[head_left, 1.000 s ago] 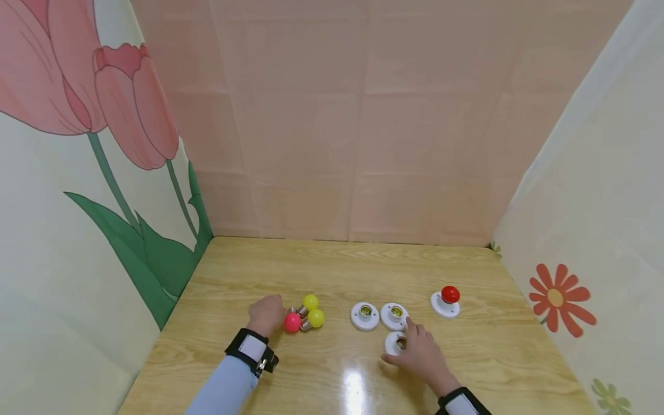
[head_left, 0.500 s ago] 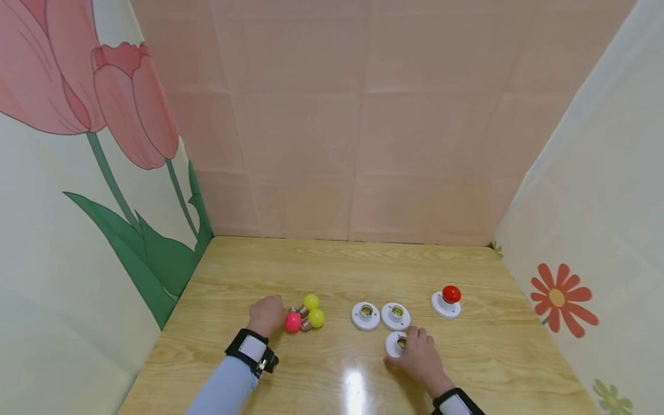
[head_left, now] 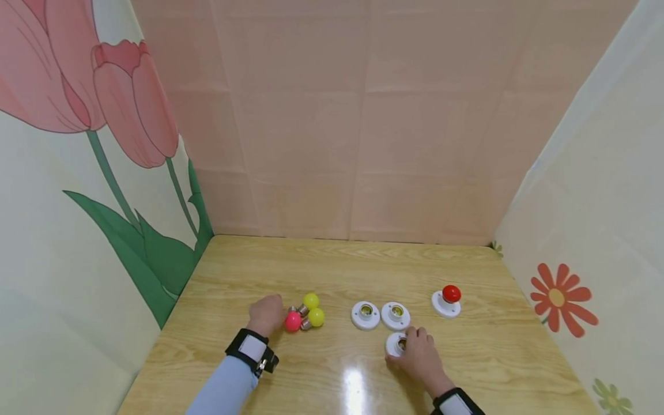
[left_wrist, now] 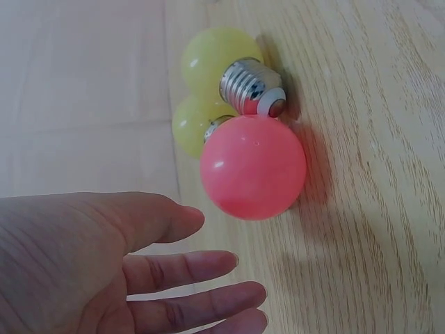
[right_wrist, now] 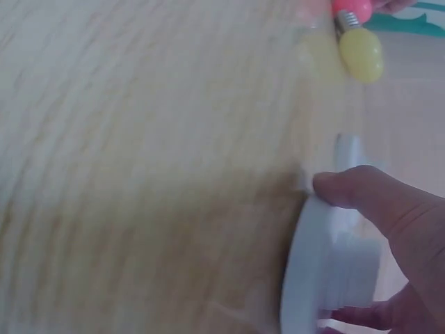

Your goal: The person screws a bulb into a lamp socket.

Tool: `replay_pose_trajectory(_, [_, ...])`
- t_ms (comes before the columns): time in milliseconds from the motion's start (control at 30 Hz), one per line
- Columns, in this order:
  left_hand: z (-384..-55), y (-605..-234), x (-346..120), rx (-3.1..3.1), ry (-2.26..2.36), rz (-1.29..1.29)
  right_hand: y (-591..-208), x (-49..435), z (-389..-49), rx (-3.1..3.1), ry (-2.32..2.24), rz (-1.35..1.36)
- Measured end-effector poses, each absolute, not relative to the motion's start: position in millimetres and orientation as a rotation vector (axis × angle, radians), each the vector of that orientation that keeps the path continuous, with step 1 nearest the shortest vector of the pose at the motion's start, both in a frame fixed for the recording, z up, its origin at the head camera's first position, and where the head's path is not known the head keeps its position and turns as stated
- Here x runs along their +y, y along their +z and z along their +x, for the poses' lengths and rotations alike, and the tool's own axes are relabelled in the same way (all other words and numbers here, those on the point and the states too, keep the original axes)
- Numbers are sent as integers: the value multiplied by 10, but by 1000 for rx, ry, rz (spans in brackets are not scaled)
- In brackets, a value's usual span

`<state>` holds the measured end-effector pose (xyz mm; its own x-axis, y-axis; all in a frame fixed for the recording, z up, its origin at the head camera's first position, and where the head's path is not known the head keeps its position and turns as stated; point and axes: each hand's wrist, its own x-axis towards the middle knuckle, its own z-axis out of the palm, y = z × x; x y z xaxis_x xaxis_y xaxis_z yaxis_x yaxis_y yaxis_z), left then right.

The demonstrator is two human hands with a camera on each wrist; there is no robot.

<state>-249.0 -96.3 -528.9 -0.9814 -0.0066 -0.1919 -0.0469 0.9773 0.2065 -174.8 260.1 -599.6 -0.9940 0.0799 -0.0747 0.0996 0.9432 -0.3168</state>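
My right hand [head_left: 421, 356] grips the nearest white lamp holder [head_left: 392, 344] by its round base, thumb at one edge and fingers at the other. In the right wrist view the holder [right_wrist: 306, 271] sits between thumb and fingers. Two more white lamp holders, one on the left [head_left: 365, 315] and one on the right [head_left: 396, 315], lie just beyond. My left hand [head_left: 267, 314] has relaxed fingers beside a pink bulb [left_wrist: 254, 167], apart from it. Two yellow bulbs, a far one [head_left: 311, 300] and a nearer one [head_left: 316, 317], lie against the pink one.
A red bulb [head_left: 451, 294] stands upright in a white lamp holder [head_left: 446, 310] at the right. The wooden table [head_left: 249, 259] meets a plain backdrop at the back. Printed flower sheets [head_left: 557, 298] rise at both sides.
The right hand's fingers have drawn in from the lamp holder behind and closed around the nearest one. The left hand and the bulbs have stayed in place.
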Motion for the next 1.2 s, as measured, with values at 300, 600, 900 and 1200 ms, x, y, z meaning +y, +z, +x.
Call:
replay_pose_trajectory(300, [-2484, -5298, -962, 2942, 306, -30, -5547, 2486, -1785, 2947, -606, 72])
replay_pose_trajectory(600, [-2500, -5323, -963, 2927, 347, -46, -5023, 2213, -1904, 3033, -736, -90])
replay_pose_trajectory(900, [-2508, -5325, -959, 2916, 351, -48, -5071, 2022, -2055, 3101, -930, -282])
replay_pose_trajectory(1200, [-2481, -5308, -931, 2902, 361, -58, -5507, 2036, -2196, 3097, -972, -281])
